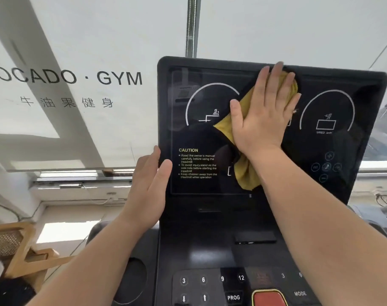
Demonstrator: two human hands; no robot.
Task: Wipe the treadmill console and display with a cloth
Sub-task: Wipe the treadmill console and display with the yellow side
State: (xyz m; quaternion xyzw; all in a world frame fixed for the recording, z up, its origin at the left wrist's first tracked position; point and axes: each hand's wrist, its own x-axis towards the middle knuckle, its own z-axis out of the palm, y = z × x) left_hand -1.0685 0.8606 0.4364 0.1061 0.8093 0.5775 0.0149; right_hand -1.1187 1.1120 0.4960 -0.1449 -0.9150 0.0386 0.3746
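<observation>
The black treadmill display (333,102) stands upright in front of me, with two white arc dials and a yellow CAUTION text block. My right hand (263,113) lies flat with fingers spread, pressing a yellow cloth (246,171) against the upper middle of the screen; the cloth hangs down below my wrist. My left hand (149,186) rests with the fingers behind the display's left edge and the thumb on its front, holding that edge. Below lies the console (210,244) with number keys, PROG and MODE buttons and a red stop button (268,298).
A white window blind (77,62) with gym lettering hangs behind the treadmill. A wooden chair (18,248) stands at the lower left. A round cup holder (130,279) is set into the console's left side. A window sill runs behind the display.
</observation>
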